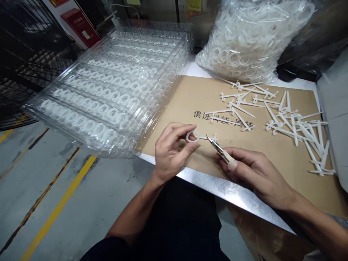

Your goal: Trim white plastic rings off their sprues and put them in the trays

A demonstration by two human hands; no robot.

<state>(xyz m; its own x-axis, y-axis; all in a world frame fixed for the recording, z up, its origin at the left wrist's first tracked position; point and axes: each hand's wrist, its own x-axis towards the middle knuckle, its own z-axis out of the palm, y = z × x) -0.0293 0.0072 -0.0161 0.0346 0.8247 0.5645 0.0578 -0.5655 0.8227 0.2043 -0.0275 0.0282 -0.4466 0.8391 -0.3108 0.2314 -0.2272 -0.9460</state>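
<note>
Between the thumb and fingers of my left hand [174,150] is a white plastic ring [193,136]. A thin white stem with a small cross-piece [215,138] points right from it; I cannot tell whether the stem is joined to the ring. My right hand [252,170] is wrapped round a pair of nippers [221,150] with pale handles. Their metal jaws lie at the stem, right of the ring. Both hands are above the brown cardboard [174,108], near the table's front edge.
Many white plastic sprue pieces [295,127] lie scattered on the cardboard's right half. A clear bag of white rings [239,43] stands behind. Stacked clear trays [108,94] with rows of rings are at left, beside a black fan [29,61]. The table has a metal edge [217,192].
</note>
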